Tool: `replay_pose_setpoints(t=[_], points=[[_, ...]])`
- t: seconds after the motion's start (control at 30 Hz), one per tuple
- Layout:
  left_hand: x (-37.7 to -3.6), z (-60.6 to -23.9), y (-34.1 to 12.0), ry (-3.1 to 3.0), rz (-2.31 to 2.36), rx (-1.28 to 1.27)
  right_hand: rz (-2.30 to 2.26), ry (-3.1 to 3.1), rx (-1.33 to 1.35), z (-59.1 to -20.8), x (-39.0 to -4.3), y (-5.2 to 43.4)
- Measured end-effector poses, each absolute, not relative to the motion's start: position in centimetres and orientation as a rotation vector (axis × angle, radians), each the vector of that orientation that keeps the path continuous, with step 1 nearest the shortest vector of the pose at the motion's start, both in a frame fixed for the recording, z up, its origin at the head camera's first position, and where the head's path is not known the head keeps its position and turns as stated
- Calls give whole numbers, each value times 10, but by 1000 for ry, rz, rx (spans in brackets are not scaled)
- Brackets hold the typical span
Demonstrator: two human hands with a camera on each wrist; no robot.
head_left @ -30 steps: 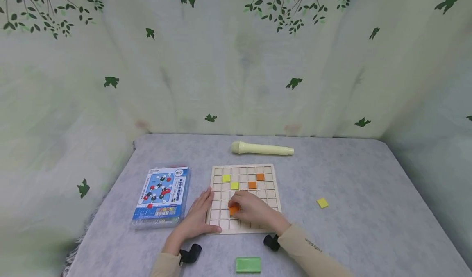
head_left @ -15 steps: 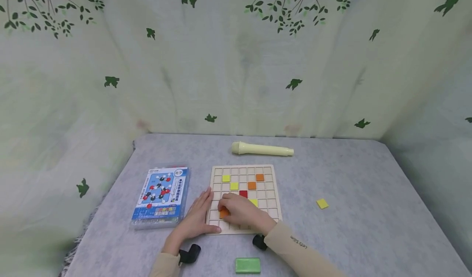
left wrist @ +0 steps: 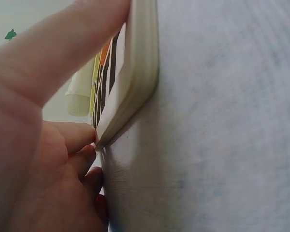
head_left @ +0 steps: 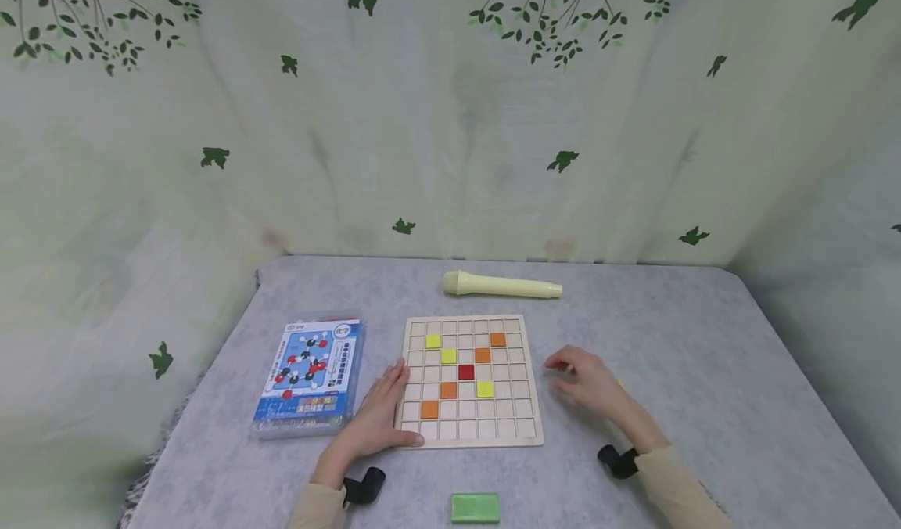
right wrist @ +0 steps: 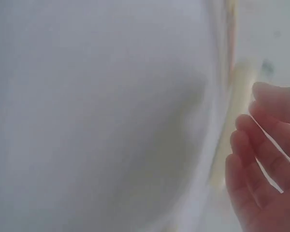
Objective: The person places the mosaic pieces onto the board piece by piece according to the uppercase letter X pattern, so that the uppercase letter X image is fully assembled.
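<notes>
A wooden grid board (head_left: 507, 431) lies mid-table. Its tiles form two crossing diagonals: a red tile (head_left: 466, 372) at the centre, yellow tiles (head_left: 448, 356) and orange tiles (head_left: 448, 390) around it. My left hand (head_left: 380, 415) rests at the board's left side, thumb over the near corner; the left wrist view shows the thumb against the board's edge (left wrist: 146, 53). Off the right side, my right hand (head_left: 591, 384) hovers over the table, its loosely bent fingers (right wrist: 249, 169) holding nothing. A loose yellow tile (head_left: 622, 384) is mostly hidden behind it.
Behind the board lies a pale yellow microphone (head_left: 503, 285). A boxed molecular model set (head_left: 307, 372) stands left of the left hand. Near the front edge is a green rectangular block (head_left: 475, 508). A printed curtain (head_left: 450, 122) hangs behind the table.
My right hand has put the orange tile in a lower-left square and moved right, off the board, toward the loose yellow tile. The left hand has stayed in place.
</notes>
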State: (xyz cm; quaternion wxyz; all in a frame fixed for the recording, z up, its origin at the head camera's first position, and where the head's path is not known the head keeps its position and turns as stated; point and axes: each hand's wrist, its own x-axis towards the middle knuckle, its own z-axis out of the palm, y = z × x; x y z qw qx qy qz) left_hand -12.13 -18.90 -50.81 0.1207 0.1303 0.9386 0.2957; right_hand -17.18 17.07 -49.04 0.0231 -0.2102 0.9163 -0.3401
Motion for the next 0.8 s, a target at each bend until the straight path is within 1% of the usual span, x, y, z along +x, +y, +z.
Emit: replay_pose_setpoints(t=[0.07, 0.17, 0.27, 0.37, 0.6, 0.8], points=[[-121, -508, -190, 2741, 864, 379, -1004, 2888, -565, -495, -169, 198], [-120, -508, -190, 2737, 861, 373, -933, 2926, -514, -500, -163, 229], [-121, -509, -189, 2744, 850, 370, -895, 2926, -522, -502, -159, 246], [-122, -510, -188, 2749, 850, 388, -845, 2937, -519, -501, -156, 254], [-122, -509, -187, 2743, 896, 401, -791, 2963, -543, -499, -154, 250], [-121, -510, -190, 2750, 886, 389, -882, 2921, -658, -494, -152, 210]])
